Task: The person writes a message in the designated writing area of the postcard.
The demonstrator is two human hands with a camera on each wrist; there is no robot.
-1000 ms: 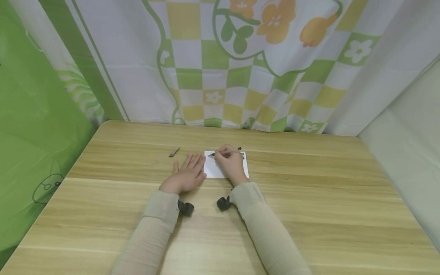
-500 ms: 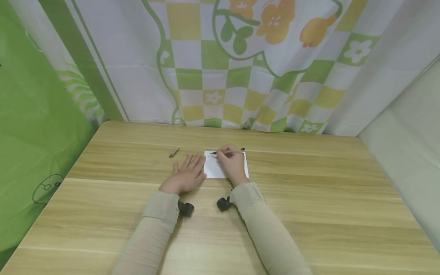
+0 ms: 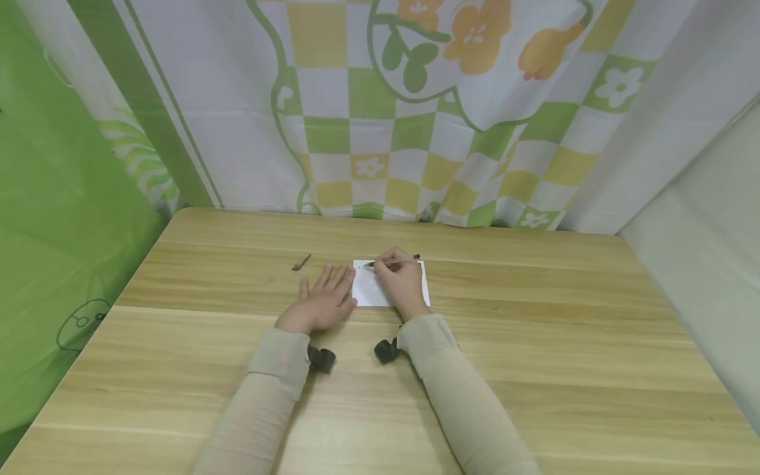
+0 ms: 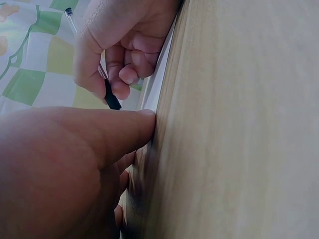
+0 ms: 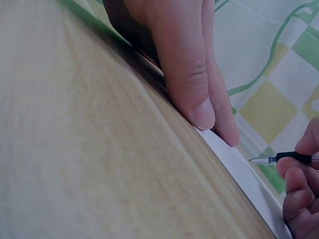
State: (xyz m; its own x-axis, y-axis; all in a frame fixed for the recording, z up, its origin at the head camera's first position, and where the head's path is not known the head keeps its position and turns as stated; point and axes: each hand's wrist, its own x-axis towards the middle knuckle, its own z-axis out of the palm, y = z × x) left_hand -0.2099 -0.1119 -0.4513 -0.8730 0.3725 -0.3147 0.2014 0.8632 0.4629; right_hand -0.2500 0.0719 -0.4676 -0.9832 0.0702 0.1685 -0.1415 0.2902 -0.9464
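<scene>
A small white sheet of paper [image 3: 371, 290] lies on the wooden table, with a tiny dark mark near its top left corner. My right hand [image 3: 404, 284] pinches a pen [image 5: 294, 158] with a clear barrel, black grip and pointed metal tip. The tip is at the paper's upper left part; whether it touches cannot be told. Flat on the table, my left hand [image 3: 320, 305] has its fingers spread, and its fingertips and thumb [image 4: 144, 119] rest at the paper's left edge. A pen cap [image 3: 301, 262] lies just beyond the left hand.
The wooden table [image 3: 564, 369] reaches back to a patterned curtain [image 3: 392, 132]. Green cloth [image 3: 71, 218] hangs on the left, with a pale wall at the right. Black wrist cameras [image 3: 322, 360] sit on both wrists.
The pen in my right hand has shifted slightly right along the paper's top, uncovering a small dark mark at the upper left. My left hand has stayed in place.
</scene>
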